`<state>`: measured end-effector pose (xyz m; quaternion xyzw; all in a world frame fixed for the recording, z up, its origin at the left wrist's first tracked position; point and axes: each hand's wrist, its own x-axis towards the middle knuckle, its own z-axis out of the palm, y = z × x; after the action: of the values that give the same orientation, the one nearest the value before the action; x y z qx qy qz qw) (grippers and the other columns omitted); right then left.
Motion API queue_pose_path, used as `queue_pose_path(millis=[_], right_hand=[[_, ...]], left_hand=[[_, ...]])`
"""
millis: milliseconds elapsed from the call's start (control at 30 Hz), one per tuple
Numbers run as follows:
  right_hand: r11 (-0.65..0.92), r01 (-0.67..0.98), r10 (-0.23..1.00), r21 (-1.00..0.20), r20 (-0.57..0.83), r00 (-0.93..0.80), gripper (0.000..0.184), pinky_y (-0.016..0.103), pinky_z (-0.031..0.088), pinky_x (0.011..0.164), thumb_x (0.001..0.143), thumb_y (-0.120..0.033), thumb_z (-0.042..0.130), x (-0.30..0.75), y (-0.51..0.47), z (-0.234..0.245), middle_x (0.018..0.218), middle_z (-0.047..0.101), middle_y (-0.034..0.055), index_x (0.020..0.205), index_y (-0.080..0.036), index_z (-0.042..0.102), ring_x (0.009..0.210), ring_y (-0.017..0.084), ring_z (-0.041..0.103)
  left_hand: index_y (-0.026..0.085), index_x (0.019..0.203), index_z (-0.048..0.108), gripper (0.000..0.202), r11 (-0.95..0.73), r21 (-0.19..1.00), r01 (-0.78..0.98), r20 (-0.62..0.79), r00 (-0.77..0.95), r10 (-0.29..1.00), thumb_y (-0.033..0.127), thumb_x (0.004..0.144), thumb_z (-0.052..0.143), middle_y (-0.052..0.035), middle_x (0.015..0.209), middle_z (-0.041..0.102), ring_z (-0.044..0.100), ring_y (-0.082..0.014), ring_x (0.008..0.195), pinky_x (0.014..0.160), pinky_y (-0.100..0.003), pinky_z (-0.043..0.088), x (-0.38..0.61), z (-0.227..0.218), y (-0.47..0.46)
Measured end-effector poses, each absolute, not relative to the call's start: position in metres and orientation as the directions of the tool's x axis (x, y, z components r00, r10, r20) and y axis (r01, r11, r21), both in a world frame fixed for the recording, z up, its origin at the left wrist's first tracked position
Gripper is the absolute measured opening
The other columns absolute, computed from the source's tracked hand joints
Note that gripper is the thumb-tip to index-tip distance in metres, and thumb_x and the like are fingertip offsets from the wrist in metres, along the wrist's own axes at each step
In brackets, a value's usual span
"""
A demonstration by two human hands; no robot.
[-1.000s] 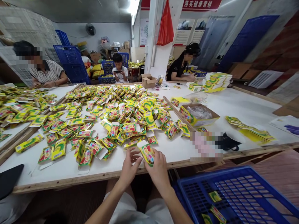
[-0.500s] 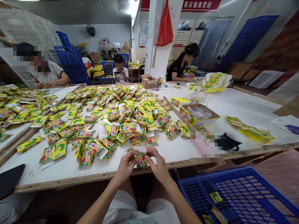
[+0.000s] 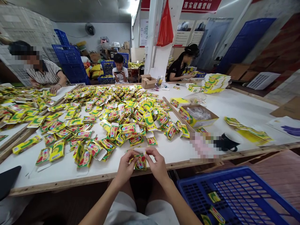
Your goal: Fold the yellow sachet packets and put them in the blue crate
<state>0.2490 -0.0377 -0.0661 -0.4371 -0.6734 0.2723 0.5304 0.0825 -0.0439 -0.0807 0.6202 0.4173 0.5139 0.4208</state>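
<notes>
The wide white desk (image 3: 234,106) carried a sprawling heap of yellow-green packets (image 3: 112,115) from its middle to its left edge. A blue crate (image 3: 236,190) stood below the desk's near-right corner with a few packets in it, and an open carton (image 3: 199,114) sat right of the heap.

At the near edge, the left hand (image 3: 125,168) and right hand (image 3: 158,165) met over one packet (image 3: 141,162), held upright just above the wooden rim. A second earlier the right hand alone had held it tilted, with the left open beside it. By now both hands had closed in, much as half a second before. The fingers (image 3: 131,154) of each hand were curled narrowly, pinching the packet's top corners beside its white flap.
</notes>
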Motion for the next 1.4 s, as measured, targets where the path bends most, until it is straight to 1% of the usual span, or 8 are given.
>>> queue_pose_path(millis=[100, 167, 300, 400, 733, 1033, 1300, 1400], right_hand=[[0.473, 0.284, 0.876, -0.834, 0.480, -0.049, 0.024, 0.031, 0.054, 0.079, 0.088, -0.024, 0.056, 0.245, -0.038, -0.070, 0.101, 0.068, 0.0052, 0.112, -0.024, 0.061, 0.087, 0.018, 0.065], [0.509, 0.286, 0.859, -0.812, 0.502, -0.101, 0.018, 0.031, 0.053, 0.080, 0.090, -0.022, 0.054, 0.245, -0.038, -0.070, 0.098, 0.068, 0.0044, 0.105, -0.024, 0.064, 0.089, 0.018, 0.065], [0.563, 0.299, 0.826, -0.771, 0.539, -0.164, 0.013, 0.035, 0.051, 0.085, 0.090, -0.019, 0.053, 0.245, -0.040, -0.066, 0.100, 0.067, 0.0063, 0.093, -0.023, 0.065, 0.097, 0.020, 0.063], [0.554, 0.318, 0.831, -0.769, 0.533, -0.157, 0.007, 0.035, 0.051, 0.085, 0.087, -0.022, 0.059, 0.245, -0.043, -0.065, 0.103, 0.066, 0.0072, 0.093, -0.023, 0.063, 0.098, 0.021, 0.062], [0.472, 0.428, 0.869, -0.771, 0.488, -0.080, 0.008, 0.029, 0.050, 0.074, 0.085, -0.024, 0.057, 0.240, -0.041, -0.059, 0.086, 0.068, 0.0036, 0.090, -0.021, 0.062, 0.081, 0.018, 0.062], [0.434, 0.393, 0.897, -0.811, 0.431, -0.100, 0.009, 0.026, 0.048, 0.067, 0.085, -0.023, 0.054, 0.241, -0.037, -0.045, 0.076, 0.066, 0.0013, 0.082, -0.021, 0.062, 0.071, 0.016, 0.060], [0.500, 0.308, 0.865, -0.809, 0.484, -0.132, 0.010, 0.032, 0.051, 0.081, 0.089, -0.024, 0.055, 0.239, -0.044, -0.070, 0.092, 0.067, 0.0046, 0.093, -0.023, 0.064, 0.091, 0.020, 0.063], [0.492, 0.344, 0.862, -0.800, 0.503, -0.062, 0.014, 0.031, 0.052, 0.078, 0.091, -0.026, 0.050, 0.255, -0.055, -0.065, 0.091, 0.067, 0.0053, 0.092, -0.023, 0.064, 0.089, 0.020, 0.063]], left_hand=[[0.021, 0.111, 0.056, 0.024, -0.296, 0.955, 0.010, 0.294, 0.063, 0.954, 0.027, 0.087, 0.056, -0.0083, 0.108, 0.064, 0.061, -0.0204, 0.101, 0.087, -0.033, 0.049, 0.082, -0.082, -0.044], [0.023, 0.119, 0.052, 0.032, -0.292, 0.957, -0.005, 0.291, 0.085, 0.953, 0.026, 0.087, 0.056, -0.0085, 0.113, 0.063, 0.061, -0.0207, 0.104, 0.088, -0.034, 0.049, 0.080, -0.081, -0.043], [0.021, 0.105, 0.064, 0.019, -0.342, 0.937, 0.078, 0.324, 0.182, 0.928, 0.025, 0.089, 0.054, -0.0100, 0.115, 0.063, 0.058, -0.0231, 0.112, 0.094, -0.037, 0.047, 0.074, -0.075, -0.044], [0.021, 0.106, 0.065, 0.021, -0.345, 0.935, 0.081, 0.326, 0.185, 0.927, 0.028, 0.088, 0.056, -0.0113, 0.119, 0.062, 0.056, -0.0245, 0.115, 0.091, -0.036, 0.049, 0.073, -0.071, -0.046], [0.018, 0.100, 0.067, 0.023, -0.267, 0.955, 0.127, 0.261, 0.063, 0.963, 0.035, 0.087, 0.058, -0.0060, 0.091, 0.070, 0.064, -0.0165, 0.077, 0.070, -0.026, 0.052, 0.084, -0.072, -0.045], [0.018, 0.099, 0.069, 0.023, -0.255, 0.965, 0.064, 0.253, 0.049, 0.966, 0.035, 0.087, 0.058, -0.0077, 0.099, 0.071, 0.065, -0.0204, 0.090, 0.077, -0.029, 0.052, 0.083, -0.071, -0.042], [0.022, 0.095, 0.072, 0.017, -0.370, 0.924, 0.097, 0.361, 0.098, 0.928, 0.029, 0.086, 0.060, -0.0080, 0.100, 0.071, 0.061, -0.0239, 0.106, 0.091, -0.037, 0.050, 0.077, -0.088, -0.043], [0.021, 0.108, 0.066, 0.024, -0.372, 0.918, 0.138, 0.352, 0.150, 0.924, 0.029, 0.089, 0.055, -0.0100, 0.111, 0.067, 0.060, -0.0236, 0.109, 0.094, -0.039, 0.048, 0.073, -0.085, -0.043]])
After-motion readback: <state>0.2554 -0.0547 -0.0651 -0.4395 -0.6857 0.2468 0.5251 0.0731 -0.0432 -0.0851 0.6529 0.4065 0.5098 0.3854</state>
